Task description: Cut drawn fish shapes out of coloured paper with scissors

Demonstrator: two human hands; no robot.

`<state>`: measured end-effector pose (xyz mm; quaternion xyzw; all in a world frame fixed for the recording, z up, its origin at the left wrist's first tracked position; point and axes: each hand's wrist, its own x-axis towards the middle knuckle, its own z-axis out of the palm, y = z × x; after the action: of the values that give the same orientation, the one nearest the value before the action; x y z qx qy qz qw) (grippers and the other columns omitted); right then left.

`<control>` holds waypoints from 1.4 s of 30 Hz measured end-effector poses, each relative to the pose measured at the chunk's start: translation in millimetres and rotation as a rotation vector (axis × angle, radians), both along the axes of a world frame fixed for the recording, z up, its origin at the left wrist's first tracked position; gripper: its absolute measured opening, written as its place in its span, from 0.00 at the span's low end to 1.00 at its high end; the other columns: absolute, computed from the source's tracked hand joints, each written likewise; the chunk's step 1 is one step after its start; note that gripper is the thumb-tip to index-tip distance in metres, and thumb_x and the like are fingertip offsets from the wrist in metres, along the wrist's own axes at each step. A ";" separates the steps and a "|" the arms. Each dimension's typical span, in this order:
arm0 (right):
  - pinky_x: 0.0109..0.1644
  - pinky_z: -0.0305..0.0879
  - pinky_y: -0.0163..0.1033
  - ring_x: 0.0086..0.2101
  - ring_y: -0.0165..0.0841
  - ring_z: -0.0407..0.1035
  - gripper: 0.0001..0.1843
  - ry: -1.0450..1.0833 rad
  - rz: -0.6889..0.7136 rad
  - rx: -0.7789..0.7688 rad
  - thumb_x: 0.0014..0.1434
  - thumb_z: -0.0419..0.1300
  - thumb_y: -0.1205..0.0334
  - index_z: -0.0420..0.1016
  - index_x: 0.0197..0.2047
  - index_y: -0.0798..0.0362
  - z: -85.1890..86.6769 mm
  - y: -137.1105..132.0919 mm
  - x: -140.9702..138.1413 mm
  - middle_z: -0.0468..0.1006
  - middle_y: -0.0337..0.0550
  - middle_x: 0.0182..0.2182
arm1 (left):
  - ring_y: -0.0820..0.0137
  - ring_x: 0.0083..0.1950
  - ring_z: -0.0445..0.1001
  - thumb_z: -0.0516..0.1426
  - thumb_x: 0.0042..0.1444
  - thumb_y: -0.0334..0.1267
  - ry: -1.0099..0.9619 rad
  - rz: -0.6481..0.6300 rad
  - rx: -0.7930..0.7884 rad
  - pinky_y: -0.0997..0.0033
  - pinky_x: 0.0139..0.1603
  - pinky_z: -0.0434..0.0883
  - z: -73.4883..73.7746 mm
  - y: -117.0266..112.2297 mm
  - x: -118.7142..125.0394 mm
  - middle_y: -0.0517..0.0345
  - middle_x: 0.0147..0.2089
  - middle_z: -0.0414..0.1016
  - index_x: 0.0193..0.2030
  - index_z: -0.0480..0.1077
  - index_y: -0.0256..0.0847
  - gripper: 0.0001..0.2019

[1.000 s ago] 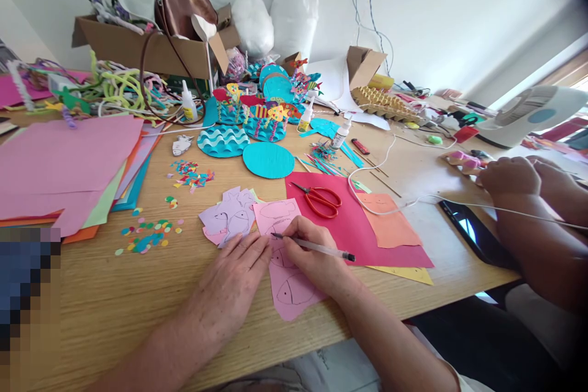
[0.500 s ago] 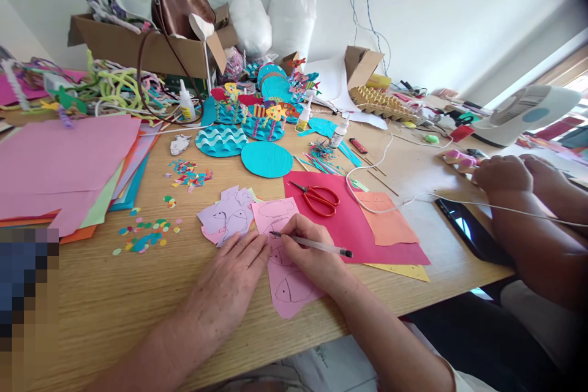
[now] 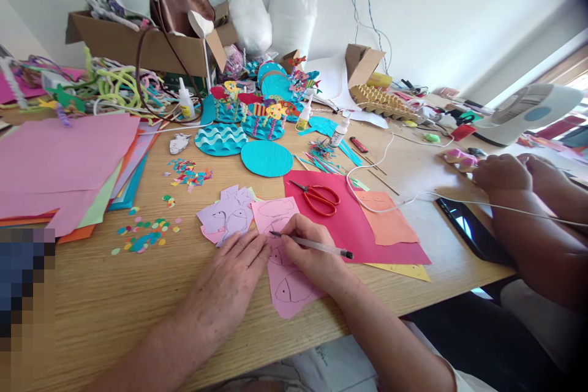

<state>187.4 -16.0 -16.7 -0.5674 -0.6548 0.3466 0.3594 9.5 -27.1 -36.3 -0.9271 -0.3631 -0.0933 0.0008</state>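
A pink paper sheet [image 3: 285, 285] with drawn fish outlines lies near the table's front edge. My left hand [image 3: 234, 278] rests flat on the table and on the sheet's left edge, fingers stretched out. My right hand [image 3: 309, 254] pinches a clear pen [image 3: 316, 246], whose tip touches the sheet near its middle. A lilac paper piece [image 3: 227, 215] with a fish drawing lies just above my left hand. Red scissors [image 3: 319, 197] rest on a crimson paper sheet [image 3: 362, 233] to the right.
Stacked coloured paper [image 3: 64, 165] covers the left side. Teal paper craft pieces [image 3: 266, 158], glue bottles [image 3: 186, 101] and a cardboard box [image 3: 138, 43] stand behind. Confetti [image 3: 142, 236] is scattered. Another person's hands [image 3: 509, 174], a phone [image 3: 468, 229] and a white cable [image 3: 413, 199] are at right.
Almost nothing has moved; the pen tip stays at the same spot on the pink sheet and the view has shifted slightly.
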 end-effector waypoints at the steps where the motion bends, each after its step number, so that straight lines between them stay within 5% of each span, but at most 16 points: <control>1: 0.22 0.51 0.30 0.19 0.25 0.56 0.04 0.000 -0.001 0.002 0.48 0.52 0.69 0.62 0.25 0.52 -0.1 0.0 -0.1 0.63 0.31 0.17 | 0.63 0.60 0.64 0.42 0.59 0.22 -0.001 0.002 0.006 0.57 0.59 0.61 -0.1 0.0 0.0 0.52 0.60 0.69 0.57 0.65 0.37 0.23; 42: 0.22 0.49 0.30 0.19 0.25 0.55 0.04 0.043 -0.015 0.002 0.48 0.53 0.70 0.63 0.25 0.52 -2.4 1.1 1.7 0.62 0.31 0.17 | 0.63 0.61 0.63 0.42 0.59 0.23 0.013 0.011 -0.013 0.57 0.60 0.60 -0.2 -0.7 0.0 0.53 0.60 0.68 0.57 0.65 0.38 0.23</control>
<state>189.1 -14.8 -19.1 -0.5642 -0.6432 0.3553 0.3765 9.5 -27.8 -36.5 -0.9256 -0.3687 -0.0851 -0.0021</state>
